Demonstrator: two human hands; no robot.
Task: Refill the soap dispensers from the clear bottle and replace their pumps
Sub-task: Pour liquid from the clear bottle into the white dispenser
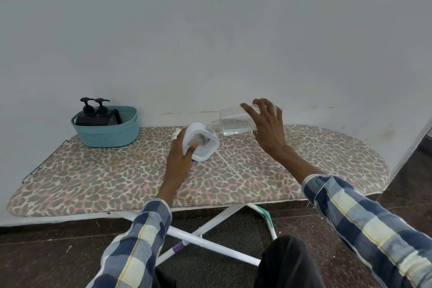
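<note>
Pouring from the clear bottle (236, 121), held nearly on its side above the ironing board (93, 177) by the right hand (268, 128), fingers (261, 106) curling round the far end of the barrel. Tipping the neck down toward the white dispenser (202, 141), tilted on the surface and being gripped by the left hand (180, 159), thumb against its near face, fingers wrapping the far side. Looking light: only a shallow pool of liquid lying along the bottle's lower wall. Probably thin, smooth plastic, likely slick if soap reaches it, so holding round the wide body rather than the neck seems wise. Dispenser probably rigid and light too, apt to slide on the cloth cover unless steadied at its flanks. Lying beside it, a pump with thin dip tube (230, 166), flimsy, best lifted by the head. Standing in the teal basket (106, 134), two black dispensers (94, 114), pumps on.
</note>
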